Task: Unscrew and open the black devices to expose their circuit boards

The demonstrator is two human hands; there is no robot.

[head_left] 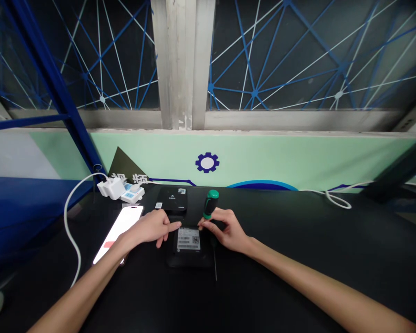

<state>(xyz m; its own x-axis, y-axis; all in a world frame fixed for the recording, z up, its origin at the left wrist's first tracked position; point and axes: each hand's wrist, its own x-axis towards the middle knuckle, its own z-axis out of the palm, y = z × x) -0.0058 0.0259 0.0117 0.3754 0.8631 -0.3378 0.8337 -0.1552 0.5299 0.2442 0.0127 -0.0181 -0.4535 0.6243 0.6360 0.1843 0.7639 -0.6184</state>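
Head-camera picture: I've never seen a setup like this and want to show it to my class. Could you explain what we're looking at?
There is no machine here: a person works with two bare hands, and a camera worn on the head looks forward and down. The left hand points its index finger at the top edge of a labelled black box. The right hand holds a green-and-black screwdriver upright near that edge; its tip is hidden. A thin metal shaft lies beside the box. Also on the black table are a second flat black box, a phone with a lit screen, and a white power strip.
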